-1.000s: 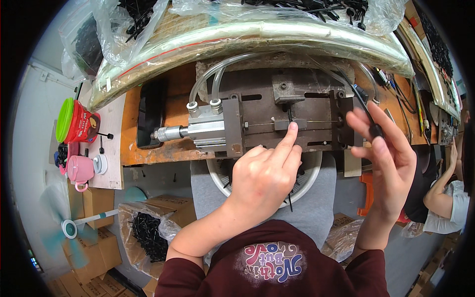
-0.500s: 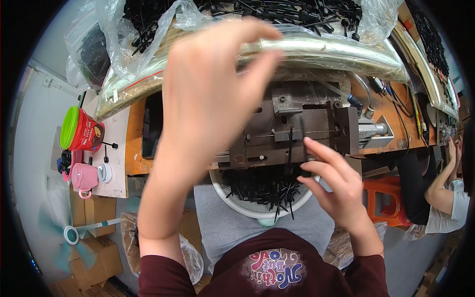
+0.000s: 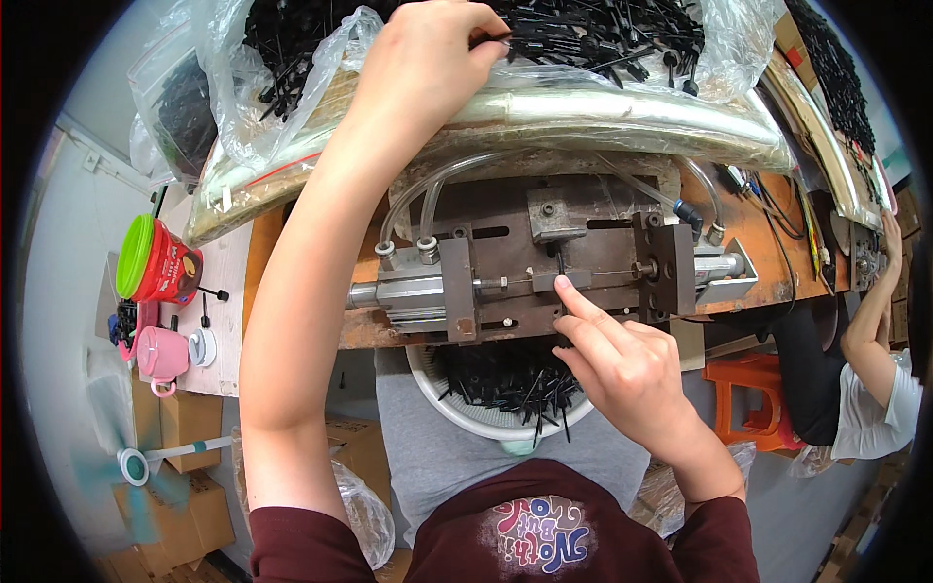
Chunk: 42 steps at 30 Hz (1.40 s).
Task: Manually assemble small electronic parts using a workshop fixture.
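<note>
My left hand reaches to the heap of thin black plastic pieces at the far side. Its fingers are pinched on a dark slender piece, mostly hidden by the hand. My right hand is at the middle of a brown metal clamping fixture. Its index finger stretches out and touches a small block, where a black piece stands in the slot. The other fingers are bent, with nothing visible in them.
A white basket of black pieces rests at my lap under the table edge. Air cylinders with clear hoses flank the fixture. A plastic-wrapped roll fronts the heap. A red tub, a pink cup and a fan are left; a co-worker sits right.
My left hand has moved away from me, from above the fixture to the heap, and pinches there. My right hand has shifted left, its index finger now on the block. The long black piece there no longer shows.
</note>
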Each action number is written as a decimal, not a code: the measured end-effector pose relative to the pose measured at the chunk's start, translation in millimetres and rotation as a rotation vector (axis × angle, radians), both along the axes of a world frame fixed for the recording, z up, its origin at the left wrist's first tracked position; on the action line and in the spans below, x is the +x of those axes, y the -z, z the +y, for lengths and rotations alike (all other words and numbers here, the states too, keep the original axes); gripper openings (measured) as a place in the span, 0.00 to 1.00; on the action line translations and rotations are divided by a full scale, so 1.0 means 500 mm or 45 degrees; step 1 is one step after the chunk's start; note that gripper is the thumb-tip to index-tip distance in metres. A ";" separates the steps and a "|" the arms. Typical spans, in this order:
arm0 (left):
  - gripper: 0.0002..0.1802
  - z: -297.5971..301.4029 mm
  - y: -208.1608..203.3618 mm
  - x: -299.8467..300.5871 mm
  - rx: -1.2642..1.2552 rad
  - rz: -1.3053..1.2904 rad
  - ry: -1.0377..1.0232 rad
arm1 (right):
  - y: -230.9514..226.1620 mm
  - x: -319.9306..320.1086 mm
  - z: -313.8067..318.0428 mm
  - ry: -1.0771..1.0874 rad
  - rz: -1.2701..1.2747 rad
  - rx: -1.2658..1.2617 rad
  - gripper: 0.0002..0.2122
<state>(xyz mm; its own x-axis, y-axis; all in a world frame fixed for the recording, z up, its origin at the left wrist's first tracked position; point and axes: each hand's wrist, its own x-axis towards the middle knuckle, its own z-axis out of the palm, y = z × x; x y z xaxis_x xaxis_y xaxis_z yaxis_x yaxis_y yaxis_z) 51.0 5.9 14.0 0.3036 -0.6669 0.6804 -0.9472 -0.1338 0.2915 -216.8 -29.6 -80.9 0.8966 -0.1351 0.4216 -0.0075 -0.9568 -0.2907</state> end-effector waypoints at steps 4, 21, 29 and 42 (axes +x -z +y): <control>0.09 0.042 -0.078 -0.131 -0.142 0.639 -0.264 | -0.030 0.012 -0.038 -0.072 -0.020 0.218 0.14; 0.14 0.205 0.198 -0.325 0.288 0.124 0.113 | -0.243 0.293 -0.247 0.258 0.238 -0.464 0.23; 0.13 0.178 0.215 -0.315 0.245 0.048 0.089 | -0.227 0.259 -0.307 0.160 0.039 -0.372 0.10; 0.19 0.179 0.144 -0.298 -0.120 0.635 0.280 | -0.174 0.127 -0.237 -0.036 -0.715 0.145 0.09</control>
